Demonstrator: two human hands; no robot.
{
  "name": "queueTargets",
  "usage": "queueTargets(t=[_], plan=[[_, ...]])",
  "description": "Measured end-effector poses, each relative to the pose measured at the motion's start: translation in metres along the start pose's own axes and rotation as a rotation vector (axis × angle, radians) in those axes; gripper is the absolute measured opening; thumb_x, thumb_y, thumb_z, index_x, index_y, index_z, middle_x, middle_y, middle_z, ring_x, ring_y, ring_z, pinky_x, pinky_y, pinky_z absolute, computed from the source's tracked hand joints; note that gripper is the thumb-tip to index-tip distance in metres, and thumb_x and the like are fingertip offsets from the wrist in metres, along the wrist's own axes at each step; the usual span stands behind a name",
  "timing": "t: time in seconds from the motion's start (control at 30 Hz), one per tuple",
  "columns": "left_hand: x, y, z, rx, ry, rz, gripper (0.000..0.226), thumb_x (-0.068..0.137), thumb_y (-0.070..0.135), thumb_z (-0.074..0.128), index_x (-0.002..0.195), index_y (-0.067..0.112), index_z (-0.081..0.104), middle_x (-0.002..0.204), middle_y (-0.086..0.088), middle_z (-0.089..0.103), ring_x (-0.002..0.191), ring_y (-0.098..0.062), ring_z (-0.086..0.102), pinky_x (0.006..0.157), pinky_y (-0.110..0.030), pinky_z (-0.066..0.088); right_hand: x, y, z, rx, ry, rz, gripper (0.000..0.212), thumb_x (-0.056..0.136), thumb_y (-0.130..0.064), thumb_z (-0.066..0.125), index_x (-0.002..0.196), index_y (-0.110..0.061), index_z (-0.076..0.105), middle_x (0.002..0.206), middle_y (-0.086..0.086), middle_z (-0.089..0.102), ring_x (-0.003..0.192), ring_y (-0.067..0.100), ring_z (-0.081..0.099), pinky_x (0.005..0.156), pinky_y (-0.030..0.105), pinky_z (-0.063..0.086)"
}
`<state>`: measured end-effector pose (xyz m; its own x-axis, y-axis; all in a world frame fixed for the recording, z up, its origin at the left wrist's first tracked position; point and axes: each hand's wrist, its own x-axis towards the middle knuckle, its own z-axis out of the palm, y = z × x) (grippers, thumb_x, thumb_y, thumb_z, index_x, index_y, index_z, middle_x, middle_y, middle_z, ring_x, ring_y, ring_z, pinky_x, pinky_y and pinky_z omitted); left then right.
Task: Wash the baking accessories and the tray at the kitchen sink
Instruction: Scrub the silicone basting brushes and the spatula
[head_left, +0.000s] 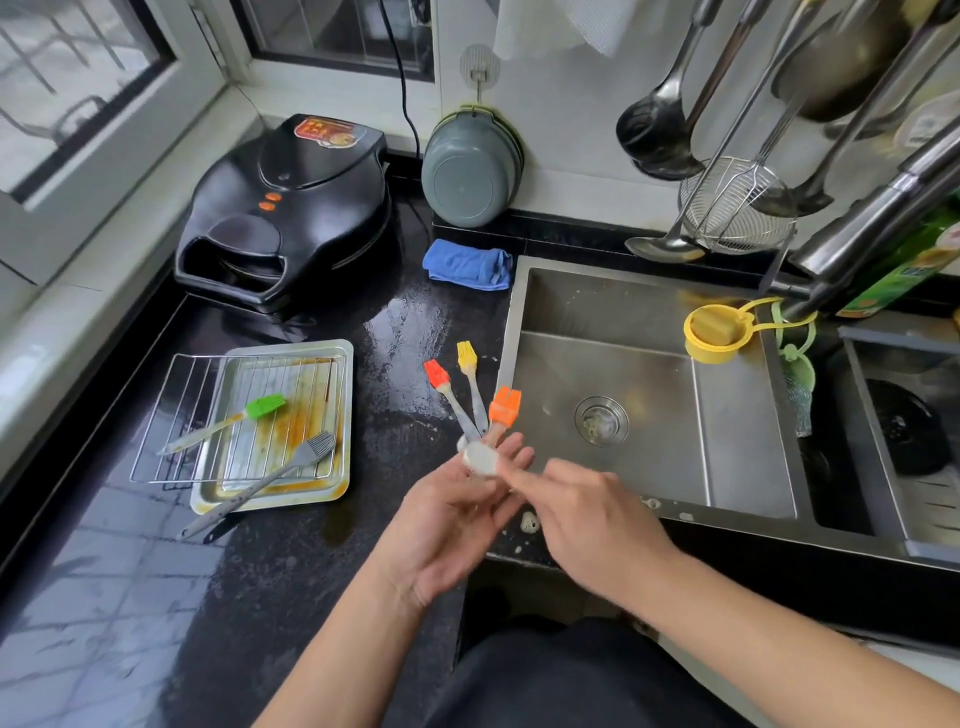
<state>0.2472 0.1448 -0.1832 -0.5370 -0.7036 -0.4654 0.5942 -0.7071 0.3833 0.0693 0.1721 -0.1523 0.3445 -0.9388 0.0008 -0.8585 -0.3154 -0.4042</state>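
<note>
A person stands at a black kitchen counter (291, 561) beside a steel sink (649, 415). The left hand (457, 514) is turned palm up, its fingers (511, 454) loosely straight and slightly spread, with the handle end of an orange brush (504, 410) lying across them. The brush's bristles point away from the fingertips, over the sink's left rim. The right hand (587, 512) comes in from the sink side, knuckles up, and its fingertips meet the left hand's fingers at the pale, soapy handle end; whether they pinch it cannot be told.

Just beyond the left fingertips, two more brushes lie on the wet counter: a red brush (441, 387) and a yellow brush (470, 374), their handles running back toward the hand.

Well to the left of the fingers sits the greasy baking tray (340, 415) with a wire rack (171, 415) on it. A green brush (249, 413) and a grey brush (291, 465) rest across the rack.

Farther off stand a black electric griddle (285, 213), a blue cloth (467, 264) and a yellow strainer (714, 332).
</note>
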Motion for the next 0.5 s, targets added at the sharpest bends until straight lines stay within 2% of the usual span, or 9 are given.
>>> queueTargets(t=[0.1, 0.23, 0.3, 0.37, 0.4, 0.43, 0.47, 0.5], plan=[[-0.007, 0.001, 0.0, 0.04, -0.04, -0.008, 0.066, 0.089, -0.018, 0.039, 0.151, 0.005, 0.043, 0.155, -0.012, 0.049, 0.144, -0.025, 0.046, 0.124, -0.048, 0.026, 0.023, 0.027, -0.001, -0.078, 0.101, 0.098, 0.053, 0.099, -0.018, 0.05, 0.147, -0.039, 0.047, 0.074, -0.004, 0.045, 0.06, 0.03, 0.057, 0.053, 0.044, 0.052], [-0.012, 0.006, 0.004, 0.099, -0.088, 0.015, 0.062, 0.092, -0.018, 0.036, 0.15, 0.004, 0.045, 0.153, -0.009, 0.051, 0.144, -0.024, 0.046, 0.124, -0.046, 0.026, 0.007, 0.012, -0.002, -0.029, -0.021, -0.018, 0.058, 0.094, -0.012, 0.061, 0.146, -0.035, 0.052, 0.074, -0.007, 0.043, 0.055, 0.025, 0.055, 0.049, 0.036, 0.046], [-0.009, 0.004, 0.001, 0.143, -0.045, -0.002, 0.062, 0.09, -0.018, 0.039, 0.147, 0.004, 0.049, 0.148, -0.01, 0.056, 0.139, -0.025, 0.052, 0.119, -0.048, 0.035, 0.011, 0.02, -0.001, -0.05, 0.005, 0.031, 0.058, 0.096, -0.013, 0.058, 0.147, -0.039, 0.049, 0.074, -0.006, 0.046, 0.058, 0.024, 0.055, 0.052, 0.035, 0.047], [-0.005, 0.001, -0.004, 0.216, 0.048, -0.049, 0.055, 0.093, -0.018, 0.038, 0.14, 0.005, 0.057, 0.134, -0.01, 0.066, 0.118, -0.029, 0.067, 0.098, -0.049, 0.055, 0.025, 0.034, 0.002, -0.048, 0.042, 0.144, 0.053, 0.102, -0.018, 0.05, 0.148, -0.041, 0.046, 0.074, -0.005, 0.046, 0.063, 0.024, 0.055, 0.058, 0.038, 0.049], [-0.005, 0.0, -0.003, 0.322, 0.105, -0.055, 0.046, 0.099, -0.013, 0.036, 0.135, 0.004, 0.059, 0.12, -0.01, 0.07, 0.096, -0.027, 0.073, 0.079, -0.044, 0.061, 0.027, 0.036, 0.004, -0.019, 0.053, 0.186, 0.05, 0.103, -0.019, 0.049, 0.148, -0.041, 0.048, 0.072, -0.006, 0.045, 0.065, 0.022, 0.053, 0.059, 0.036, 0.047], [-0.004, -0.001, -0.003, 0.487, 0.188, -0.039, 0.036, 0.106, -0.003, 0.035, 0.131, 0.004, 0.06, 0.101, -0.008, 0.07, 0.069, -0.021, 0.069, 0.058, -0.035, 0.058, 0.027, 0.036, 0.005, 0.037, 0.066, 0.221, 0.048, 0.103, -0.019, 0.049, 0.147, -0.04, 0.049, 0.071, -0.008, 0.043, 0.065, 0.02, 0.05, 0.059, 0.034, 0.043], [-0.004, -0.001, -0.003, 0.655, 0.285, -0.008, 0.031, 0.111, 0.012, 0.036, 0.126, 0.004, 0.062, 0.08, -0.005, 0.064, 0.05, -0.015, 0.054, 0.045, -0.027, 0.044, 0.024, 0.035, 0.006, 0.097, 0.077, 0.252, 0.047, 0.103, -0.019, 0.05, 0.146, -0.04, 0.05, 0.07, -0.008, 0.043, 0.064, 0.017, 0.048, 0.057, 0.031, 0.038], [-0.002, -0.001, -0.006, 0.795, 0.379, 0.026, 0.036, 0.112, 0.026, 0.036, 0.119, 0.006, 0.065, 0.064, 0.001, 0.054, 0.042, -0.01, 0.04, 0.042, -0.023, 0.032, 0.021, 0.033, 0.006, 0.138, 0.085, 0.276, 0.046, 0.104, -0.019, 0.05, 0.145, -0.04, 0.05, 0.069, -0.008, 0.044, 0.064, 0.015, 0.046, 0.055, 0.029, 0.035]])
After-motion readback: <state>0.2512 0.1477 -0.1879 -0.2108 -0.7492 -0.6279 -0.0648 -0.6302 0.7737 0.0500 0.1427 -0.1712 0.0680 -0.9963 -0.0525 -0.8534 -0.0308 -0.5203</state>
